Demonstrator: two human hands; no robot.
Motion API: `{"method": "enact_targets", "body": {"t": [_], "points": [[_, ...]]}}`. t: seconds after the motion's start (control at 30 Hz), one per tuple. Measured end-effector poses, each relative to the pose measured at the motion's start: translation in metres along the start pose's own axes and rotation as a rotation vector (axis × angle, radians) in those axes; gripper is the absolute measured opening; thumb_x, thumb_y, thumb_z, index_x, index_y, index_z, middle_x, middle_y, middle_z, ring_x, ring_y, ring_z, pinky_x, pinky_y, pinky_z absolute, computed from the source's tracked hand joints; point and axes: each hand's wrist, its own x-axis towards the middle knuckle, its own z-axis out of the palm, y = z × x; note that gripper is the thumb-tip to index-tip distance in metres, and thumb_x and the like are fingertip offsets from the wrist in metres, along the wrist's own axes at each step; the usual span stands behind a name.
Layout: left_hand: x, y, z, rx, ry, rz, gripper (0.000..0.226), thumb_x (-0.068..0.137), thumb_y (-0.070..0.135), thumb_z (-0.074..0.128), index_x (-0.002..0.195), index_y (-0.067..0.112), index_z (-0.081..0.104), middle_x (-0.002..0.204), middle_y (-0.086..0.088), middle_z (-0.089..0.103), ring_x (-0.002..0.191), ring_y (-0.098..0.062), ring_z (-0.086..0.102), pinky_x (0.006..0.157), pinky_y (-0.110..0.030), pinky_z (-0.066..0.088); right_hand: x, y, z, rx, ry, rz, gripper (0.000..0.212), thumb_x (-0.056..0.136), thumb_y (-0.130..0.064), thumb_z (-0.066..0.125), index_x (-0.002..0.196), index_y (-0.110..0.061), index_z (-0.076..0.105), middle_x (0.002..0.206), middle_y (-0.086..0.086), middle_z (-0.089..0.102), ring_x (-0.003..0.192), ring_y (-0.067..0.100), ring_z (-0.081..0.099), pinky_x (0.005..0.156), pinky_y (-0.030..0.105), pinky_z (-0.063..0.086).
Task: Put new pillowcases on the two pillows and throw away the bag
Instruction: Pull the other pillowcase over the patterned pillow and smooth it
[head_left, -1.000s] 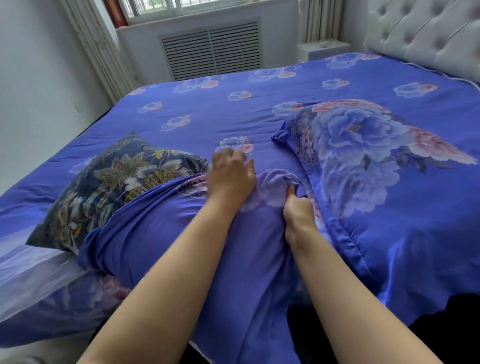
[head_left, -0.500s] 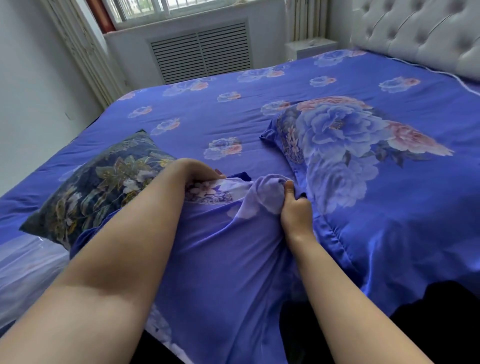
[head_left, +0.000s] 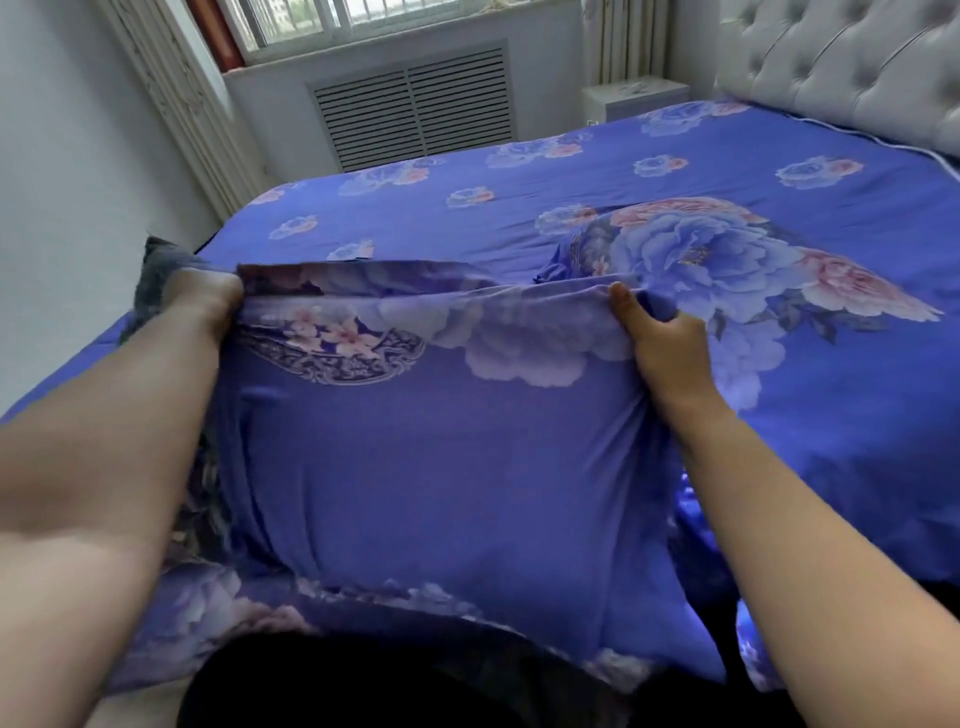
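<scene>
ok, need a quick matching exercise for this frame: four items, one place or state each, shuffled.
Items:
1. left hand
2. right hand
3. covered pillow
4. dark floral pillow

States:
A. lies flat on the bed, ahead on the right
B. grips the pillowcase opening's right end
C. peeks out behind the left wrist
D. grips the pillowcase opening's left end

Pairs: 1-D, 2-B, 3-A, 4-C

Soft, even daylight from window (head_left: 363, 21) — no glare, faint shadows; wide-angle bowing at edges, slight blur on near forearms.
</scene>
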Motion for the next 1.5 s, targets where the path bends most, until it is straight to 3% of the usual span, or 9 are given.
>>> {"method": "enact_targets", "body": {"t": [0.1, 0.27, 0.4, 0.5, 0.7, 0.87, 1.1, 1.33, 1.5], "points": [[-0.021, -0.002, 0.001, 0.025, 0.000, 0.015, 0.033, 0.078, 0.018, 0.055, 0.105, 0.002, 0.064, 0.115, -0.019, 0.063, 0.107, -0.035, 0.058, 0.096, -0.037, 0.043, 0.015, 0.009, 0.012, -0.088, -0.004, -0.017, 0.038, 0.087, -0.040, 0.064, 0.059, -0.015, 0.058, 0.049, -0.018, 0.047, 0.061, -0.001, 0.041, 0.053, 0.015, 0.033], [-0.026, -0.002, 0.017, -0.019, -0.091, -0.057, 0.033, 0.085, 0.018, 0.054, 0.107, -0.006, 0.062, 0.118, -0.026, 0.060, 0.110, -0.036, 0.056, 0.096, -0.039, 0.041, 0.025, 0.026, 0.021, -0.401, 0.030, 0.025, 0.053, 0.082, -0.058, 0.058, 0.105, -0.012, 0.066, 0.103, 0.015, 0.068, 0.099, 0.030, 0.062, 0.073, 0.031, 0.040], [-0.048, 0.013, 0.019, 0.081, -0.218, 0.044, 0.012, 0.090, 0.027, 0.058, 0.094, 0.015, 0.057, 0.092, -0.009, 0.053, 0.073, -0.026, 0.045, 0.070, -0.035, 0.038, 0.025, 0.013, 0.041, -0.457, -0.084, 0.143, 0.058, 0.097, -0.048, 0.038, 0.120, 0.001, 0.056, 0.125, 0.028, 0.056, 0.115, 0.039, 0.053, 0.086, 0.037, 0.041], [-0.039, 0.001, 0.023, 0.175, -0.121, 0.159, 0.027, 0.081, 0.037, 0.058, 0.067, 0.014, 0.052, 0.074, -0.024, 0.049, 0.069, -0.038, 0.048, 0.064, -0.036, 0.040, 0.019, 0.003, 0.056, -0.338, 0.012, 0.109, 0.053, 0.099, -0.043, 0.038, 0.122, 0.003, 0.053, 0.128, 0.026, 0.055, 0.118, 0.037, 0.051, 0.088, 0.035, 0.040], [-0.009, -0.021, -0.004, 0.064, 0.011, 0.152, 0.037, 0.085, 0.038, 0.058, 0.074, 0.002, 0.059, 0.082, -0.027, 0.062, 0.080, -0.039, 0.060, 0.070, -0.039, 0.044, 0.040, -0.015, 0.070, -0.405, 0.045, -0.042, 0.052, 0.095, -0.048, 0.044, 0.123, -0.004, 0.052, 0.121, 0.024, 0.060, 0.114, 0.038, 0.054, 0.089, 0.038, 0.041], [-0.024, -0.032, 0.010, 0.061, -0.088, 0.167, 0.041, 0.085, 0.035, 0.063, 0.062, 0.002, 0.054, 0.073, -0.030, 0.058, 0.081, -0.043, 0.061, 0.065, -0.039, 0.041, 0.040, 0.003, 0.093, -0.495, -0.079, 0.076, 0.066, 0.090, -0.047, 0.052, 0.132, 0.001, 0.034, 0.137, 0.023, 0.045, 0.127, 0.038, 0.044, 0.100, 0.044, 0.037], [-0.087, -0.026, 0.039, 0.004, -0.319, 0.103, 0.057, 0.074, 0.048, 0.064, 0.089, -0.006, 0.063, 0.091, -0.023, 0.064, 0.091, -0.026, 0.063, 0.072, -0.036, 0.044, -0.008, 0.028, 0.118, -0.751, -0.275, 0.155, 0.088, 0.087, -0.065, 0.042, 0.148, -0.006, 0.015, 0.155, 0.016, 0.015, 0.142, 0.033, 0.016, 0.112, 0.050, 0.020], [-0.129, -0.050, 0.008, 0.303, 0.213, 0.377, 0.029, 0.095, 0.033, 0.046, 0.109, 0.009, 0.054, 0.103, -0.028, 0.063, 0.094, -0.047, 0.060, 0.073, -0.046, 0.045, -0.029, 0.039, 0.080, -0.591, -0.191, 0.196, 0.059, 0.097, -0.054, 0.024, 0.132, -0.013, 0.047, 0.137, 0.019, 0.048, 0.126, 0.038, 0.044, 0.106, 0.046, 0.032], [-0.102, -0.098, -0.007, 0.147, 0.159, 0.058, 0.032, 0.096, 0.031, 0.044, 0.109, 0.005, 0.055, 0.115, -0.027, 0.060, 0.108, -0.044, 0.054, 0.088, -0.043, 0.041, -0.058, 0.037, 0.068, -0.796, -0.310, 0.249, 0.071, 0.093, -0.057, 0.039, 0.139, -0.003, 0.034, 0.142, 0.024, 0.040, 0.129, 0.038, 0.040, 0.102, 0.042, 0.033]]}}
